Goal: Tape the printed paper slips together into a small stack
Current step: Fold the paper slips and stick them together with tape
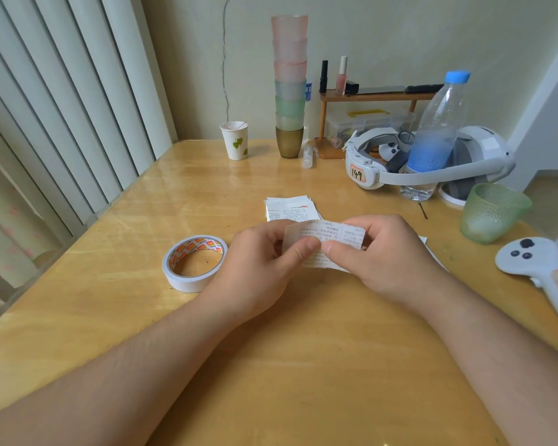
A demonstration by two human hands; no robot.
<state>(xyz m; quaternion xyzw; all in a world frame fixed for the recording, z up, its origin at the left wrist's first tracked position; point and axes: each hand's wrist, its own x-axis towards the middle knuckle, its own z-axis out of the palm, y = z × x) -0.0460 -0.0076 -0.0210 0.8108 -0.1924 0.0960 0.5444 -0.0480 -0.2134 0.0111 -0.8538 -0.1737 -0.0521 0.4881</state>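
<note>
Above the middle of the wooden table (303,365), the left hand (258,268) and right hand (384,255) pinch a printed paper slip (327,235), thumbs touching. Just beyond lies a stack of slips (290,207); a tape roll (194,262) lies beside the left hand.

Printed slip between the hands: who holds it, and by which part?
Both hands hold the printed paper slip: the left hand pinches its left portion, the right hand its right portion, thumbs nearly meeting on its near face.
</note>
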